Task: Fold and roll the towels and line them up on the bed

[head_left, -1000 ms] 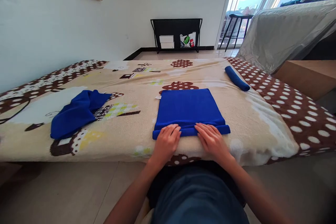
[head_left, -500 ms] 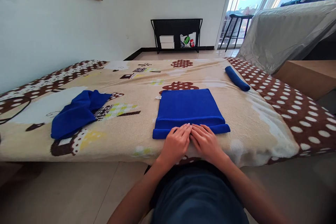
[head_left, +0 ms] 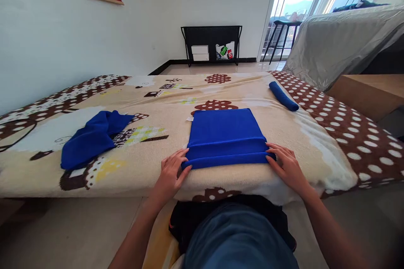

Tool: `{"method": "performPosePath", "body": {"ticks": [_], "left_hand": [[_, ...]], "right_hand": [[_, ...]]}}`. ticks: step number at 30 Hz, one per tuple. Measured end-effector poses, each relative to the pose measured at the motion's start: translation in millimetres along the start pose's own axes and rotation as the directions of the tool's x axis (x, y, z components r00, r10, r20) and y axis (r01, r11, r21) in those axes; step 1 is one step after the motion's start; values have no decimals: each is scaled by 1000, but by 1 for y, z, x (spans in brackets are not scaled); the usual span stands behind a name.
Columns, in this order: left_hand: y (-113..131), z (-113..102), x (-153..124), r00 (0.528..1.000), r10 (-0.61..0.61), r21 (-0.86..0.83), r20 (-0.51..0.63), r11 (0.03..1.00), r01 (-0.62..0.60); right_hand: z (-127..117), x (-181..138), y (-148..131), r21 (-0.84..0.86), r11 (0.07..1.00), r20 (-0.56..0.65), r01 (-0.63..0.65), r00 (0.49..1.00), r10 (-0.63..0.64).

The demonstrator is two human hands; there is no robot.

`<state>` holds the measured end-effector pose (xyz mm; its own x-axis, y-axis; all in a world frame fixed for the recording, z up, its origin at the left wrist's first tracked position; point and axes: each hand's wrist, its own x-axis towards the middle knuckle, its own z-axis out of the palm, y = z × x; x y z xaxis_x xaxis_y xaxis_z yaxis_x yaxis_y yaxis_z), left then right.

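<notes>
A blue towel (head_left: 225,128) lies flat on the bed in front of me, its near edge folded over into a flat roll. My left hand (head_left: 172,172) holds the left end of that rolled edge between thumb and fingers. At the opposite end, my right hand (head_left: 286,166) grips the roll the same way. A small white tag sticks out at the towel's left side. To the left lies a crumpled blue towel (head_left: 91,138), touched by neither hand. Farther off on the right rests a tightly rolled blue towel (head_left: 283,96).
A cream patterned blanket (head_left: 151,155) with brown polka-dot borders covers the bed. A dark thin loop (head_left: 19,136) is at the far left. Beyond the bed stand a black rack (head_left: 211,44) and a stool (head_left: 282,35). On the right are a plastic-covered piece (head_left: 331,42) and a cardboard box (head_left: 366,92).
My hands have moved apart from the middle of the towel's rolled edge to its two ends. The other towels stay put; the view has tilted slightly.
</notes>
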<state>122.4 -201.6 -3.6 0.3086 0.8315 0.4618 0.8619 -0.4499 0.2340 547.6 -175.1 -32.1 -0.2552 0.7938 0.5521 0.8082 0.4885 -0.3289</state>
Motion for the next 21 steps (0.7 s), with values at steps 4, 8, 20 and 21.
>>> {"method": "performPosePath", "body": {"ticks": [4,8,20,21], "left_hand": [[1,-2,4,998,-52,16,31,999,52],[22,6,14,986,-133,189,-97,971,150],[74,50,48,998,14,130,56,991,-21],[60,44,43,998,-29,158,50,987,20]], "right_hand": [[0,3,2,-25,997,20,-66,998,67],[12,11,-18,-226,962,-139,-154,982,124],[46,38,-87,-194,980,102,52,994,-33],[40,36,-73,-231,973,85,6,996,14]]}}
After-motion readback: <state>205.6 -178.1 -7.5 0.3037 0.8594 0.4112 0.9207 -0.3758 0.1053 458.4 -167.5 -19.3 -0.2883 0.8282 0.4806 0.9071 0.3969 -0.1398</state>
